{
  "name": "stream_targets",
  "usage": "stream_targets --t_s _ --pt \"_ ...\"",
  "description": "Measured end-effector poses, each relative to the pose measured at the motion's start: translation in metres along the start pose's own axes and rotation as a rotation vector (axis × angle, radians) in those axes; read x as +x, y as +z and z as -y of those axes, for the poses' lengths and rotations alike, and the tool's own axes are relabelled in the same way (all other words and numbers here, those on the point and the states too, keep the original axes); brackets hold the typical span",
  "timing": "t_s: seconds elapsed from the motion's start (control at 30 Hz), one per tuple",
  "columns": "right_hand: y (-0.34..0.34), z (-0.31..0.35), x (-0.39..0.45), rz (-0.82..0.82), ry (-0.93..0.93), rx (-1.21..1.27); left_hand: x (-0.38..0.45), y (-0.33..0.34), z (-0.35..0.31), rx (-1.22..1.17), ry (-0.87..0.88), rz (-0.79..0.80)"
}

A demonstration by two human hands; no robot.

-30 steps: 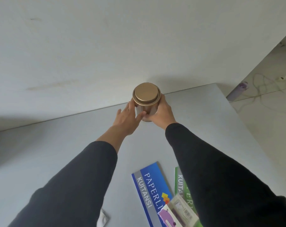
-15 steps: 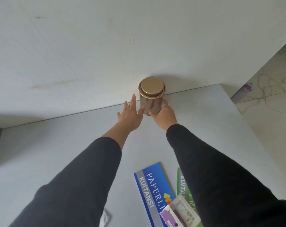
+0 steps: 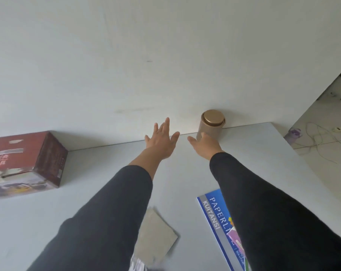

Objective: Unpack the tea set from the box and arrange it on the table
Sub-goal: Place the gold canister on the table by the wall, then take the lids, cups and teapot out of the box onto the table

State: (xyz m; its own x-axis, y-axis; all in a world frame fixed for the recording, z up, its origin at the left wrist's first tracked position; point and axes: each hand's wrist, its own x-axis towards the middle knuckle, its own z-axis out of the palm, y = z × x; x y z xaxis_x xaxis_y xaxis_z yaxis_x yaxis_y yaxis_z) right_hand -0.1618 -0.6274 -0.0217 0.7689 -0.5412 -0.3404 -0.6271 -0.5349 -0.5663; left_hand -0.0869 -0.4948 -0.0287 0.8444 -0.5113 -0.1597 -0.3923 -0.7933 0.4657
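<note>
The upright gold metal tin (image 3: 211, 126) is touched by the spread right hand (image 3: 204, 146); the splayed left hand (image 3: 161, 142) is empty, left of centre.

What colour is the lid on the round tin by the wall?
The lid is gold, slightly brighter than the tin; the head view shows it.

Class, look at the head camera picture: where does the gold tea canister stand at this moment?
The gold tea canister stands upright at the table's far edge against the wall, right of centre, just beyond the right hand.
</note>
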Motion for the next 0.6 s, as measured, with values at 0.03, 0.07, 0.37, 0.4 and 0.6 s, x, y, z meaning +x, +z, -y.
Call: stream_targets --t_s 0.03,0.07,0.37,0.4,0.6 --pt "0.006 0.016 -0.011 -0.013 -0.022 -0.004 -0.01 -0.013 0.012 0.001 0.007 -0.021" --pt "0.014 0.032 -0.022 -0.03 -0.042 -0.011 -0.022 -0.026 0.024 0.002 0.013 -0.041" --pt "0.136 0.194 -0.127 0.071 -0.302 -0.04 -0.136 -0.148 0.193 0.075 -0.088 -0.206" --pt "0.15 0.21 -0.137 0.092 -0.347 -0.06 -0.145 -0.16 0.213 0.072 -0.121 -0.225" --pt "0.203 0.274 -0.161 0.163 -0.459 -0.121 -0.178 -0.197 0.302 0.033 -0.286 -0.321"
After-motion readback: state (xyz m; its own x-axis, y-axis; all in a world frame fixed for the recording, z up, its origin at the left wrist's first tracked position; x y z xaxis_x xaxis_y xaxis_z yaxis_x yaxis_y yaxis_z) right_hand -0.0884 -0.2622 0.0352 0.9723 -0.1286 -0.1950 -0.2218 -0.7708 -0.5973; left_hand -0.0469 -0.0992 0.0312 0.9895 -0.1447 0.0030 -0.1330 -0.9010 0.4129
